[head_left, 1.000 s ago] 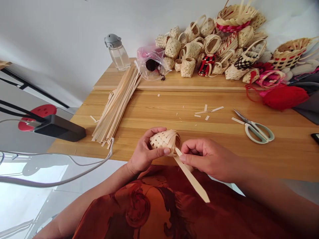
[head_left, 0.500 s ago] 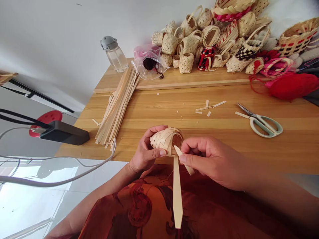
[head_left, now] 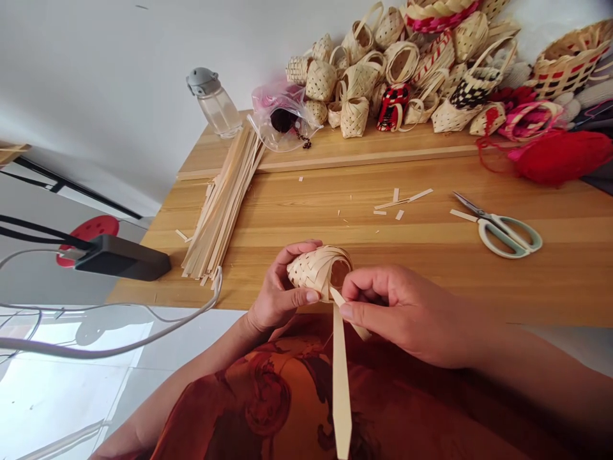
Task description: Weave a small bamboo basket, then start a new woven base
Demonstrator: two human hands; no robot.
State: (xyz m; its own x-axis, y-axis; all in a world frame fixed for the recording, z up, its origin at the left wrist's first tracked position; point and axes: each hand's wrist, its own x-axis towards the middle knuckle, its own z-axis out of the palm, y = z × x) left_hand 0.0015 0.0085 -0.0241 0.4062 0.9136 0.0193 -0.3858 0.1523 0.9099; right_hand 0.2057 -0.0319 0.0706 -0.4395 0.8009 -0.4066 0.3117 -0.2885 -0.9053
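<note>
In my left hand point(head_left: 280, 291) is a small woven basket point(head_left: 310, 271), lying on its side with its round opening toward my right hand. The thumb presses near the rim while the fingers wrap round the far side. My right hand point(head_left: 397, 310) pinches a pale wood strip point(head_left: 337, 296) between thumb and forefinger, its tip at the basket's rim. Whether that tip is tucked into the weave I cannot tell. A second, longer strip point(head_left: 341, 383) with a tapered end hangs from the rim down over the patterned red cloth point(head_left: 268, 396).
Scissors point(head_left: 507, 231) lie on the table at the right, near several strip offcuts point(head_left: 401, 203). A bundle of long strips point(head_left: 225, 204) is at the left. Behind stand a bottle point(head_left: 215, 105), a plastic bag point(head_left: 285, 118) and many small baskets point(head_left: 354, 116). A dark power block point(head_left: 122, 257) has cables.
My right hand has moved slightly left, bringing the pinched strip's tip closer to the basket's rim. The left hand holds the basket almost unmoved. The view has shifted a little.
</note>
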